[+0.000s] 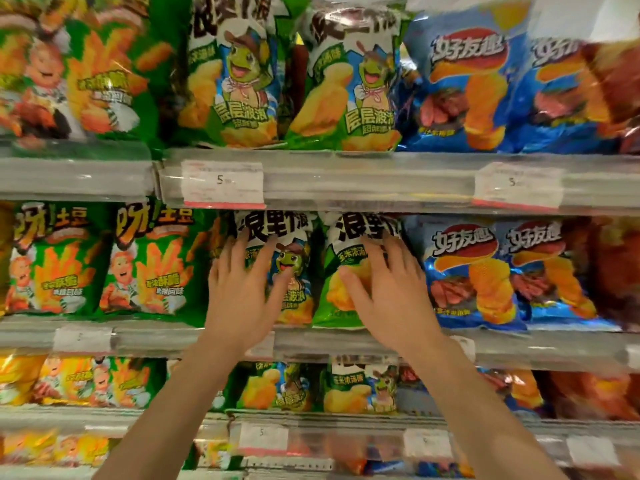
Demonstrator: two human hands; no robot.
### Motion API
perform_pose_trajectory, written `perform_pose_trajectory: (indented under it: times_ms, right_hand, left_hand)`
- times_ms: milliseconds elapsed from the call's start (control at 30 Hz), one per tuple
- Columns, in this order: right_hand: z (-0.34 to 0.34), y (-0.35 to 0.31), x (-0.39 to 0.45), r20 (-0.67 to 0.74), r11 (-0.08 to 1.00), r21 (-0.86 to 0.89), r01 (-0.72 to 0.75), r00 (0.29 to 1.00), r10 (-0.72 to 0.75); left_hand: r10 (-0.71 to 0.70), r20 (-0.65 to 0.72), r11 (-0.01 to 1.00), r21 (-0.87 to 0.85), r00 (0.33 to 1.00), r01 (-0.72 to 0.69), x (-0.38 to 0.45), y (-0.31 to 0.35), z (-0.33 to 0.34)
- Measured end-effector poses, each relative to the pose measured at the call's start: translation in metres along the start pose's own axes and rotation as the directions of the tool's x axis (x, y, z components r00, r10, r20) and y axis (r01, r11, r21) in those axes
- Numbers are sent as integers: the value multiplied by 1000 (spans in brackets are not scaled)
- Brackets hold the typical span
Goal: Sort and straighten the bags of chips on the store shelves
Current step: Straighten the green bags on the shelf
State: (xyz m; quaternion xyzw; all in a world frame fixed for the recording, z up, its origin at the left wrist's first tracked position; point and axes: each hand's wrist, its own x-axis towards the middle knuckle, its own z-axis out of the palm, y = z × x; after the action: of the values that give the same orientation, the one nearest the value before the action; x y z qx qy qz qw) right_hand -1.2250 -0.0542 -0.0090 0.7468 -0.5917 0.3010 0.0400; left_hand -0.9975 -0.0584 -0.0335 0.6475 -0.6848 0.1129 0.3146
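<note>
So, mid-straighten on middle shelf (346,344). Left hand (242,292) flat on left turtle bag (294,271), right hand (388,289) flat on right turtle bag (341,271); fingers spread and pressing, nothing grasped. Both bags sit side by side between green fries bags (145,261) and blue bags (467,271). Right one looks a bit tilted, hard to tell through blur. Next move, I'd guess: push both back, square up bottoms against shelf lip, gently, since these bags crush easily.

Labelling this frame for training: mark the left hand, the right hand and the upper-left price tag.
left hand (239,299), head view, back of hand
right hand (389,294), head view, back of hand
price tag (223,183), head view, white middle
</note>
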Motion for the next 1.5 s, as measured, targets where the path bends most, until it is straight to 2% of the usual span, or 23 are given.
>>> perform_pose_trajectory:
  times_ms: [267, 600, 700, 767, 900, 933, 1000, 1067, 1133, 1233, 1333, 1500]
  right_hand:
    - [17, -13, 26, 126, 990, -141, -18, 991, 36]
    - [31, -13, 26, 82, 952, -304, -37, 995, 65]
    - [31, -12, 29, 120, 956, -292, -42, 990, 80]
    - [27, -11, 29, 130, 973, -225, -39, 989, 70]
    - [11, -20, 30, -55, 994, -90, 62, 996, -67]
    - [6, -26, 32, -60, 993, -50, 102, 993, -105]
    - [-4, -43, 37, 63, 987, 48, 156, 985, -159]
    - [-6, -59, 45, 262, 983, 92, 157, 949, -176]
    - [0, -68, 59, 438, 989, 116, 90, 889, -132]
    - [11, -73, 78, 593, 990, 141, -9, 802, -77]
    - [15, -75, 87, 644, 984, 176, -41, 760, -84]
    - [23, -68, 81, 588, 956, 286, -71, 800, -116]
  left_hand:
    - [91, 15, 994, 54, 996, -92, 20, 0, 13]
    - [66, 48, 985, 159, 997, -73, 23, -1, 24]
    - [64, 49, 990, 122, 997, -69, 23, 1, 22]
    - [45, 55, 998, 36, 997, -47, 22, -1, 18]
    - [-69, 47, 989, -126, 997, 74, 23, -15, 7]
    - [-88, 62, 984, -148, 994, 96, 23, -18, 6]
    - [-124, 118, 969, -198, 985, 146, 25, -21, 5]
    - [-134, 136, 957, -241, 982, 164, 27, -22, 5]
    - [-134, 118, 945, -282, 984, 162, 30, -23, 5]
    - [-151, 144, 918, -347, 978, 192, 36, -26, 6]
    - [-132, 161, 918, -354, 978, 182, 39, -30, 9]
    - [-73, 68, 936, -339, 995, 92, 35, -30, 7]
